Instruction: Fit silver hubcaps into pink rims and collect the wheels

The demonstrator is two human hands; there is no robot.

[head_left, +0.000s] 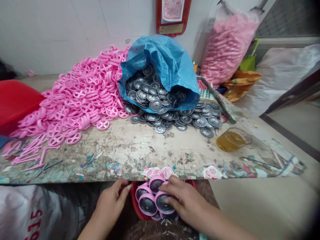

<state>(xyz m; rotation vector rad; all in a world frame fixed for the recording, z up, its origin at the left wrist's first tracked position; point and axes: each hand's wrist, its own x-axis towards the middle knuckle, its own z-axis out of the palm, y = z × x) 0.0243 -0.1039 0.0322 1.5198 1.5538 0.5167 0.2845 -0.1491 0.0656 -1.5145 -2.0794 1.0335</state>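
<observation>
Below the table edge, a red basin (135, 204) holds several pink toy wheels (147, 204) with dark grey disc inserts. My right hand (183, 200) is closed over the wheels, its thumb and fingers gripping one pink-rimmed wheel (164, 203) at the right of the heap. Just left of the basin is my left hand (112, 199), with nothing seen in it. Its fingers are bent and the thumb stands apart from them, close to the basin rim. On the table lie a large heap of pink wheel rims (87, 90) and many grey discs (151, 96) spilling from a blue bag (172, 66).
Pink rods (31, 150) lie at the table's left, by a red container (17, 103). A glass of amber liquid (231, 139) stands at the right, near a stick (217, 96). A clear bag of pink parts (230, 46) is behind. A white sack (37, 213) sits lower left.
</observation>
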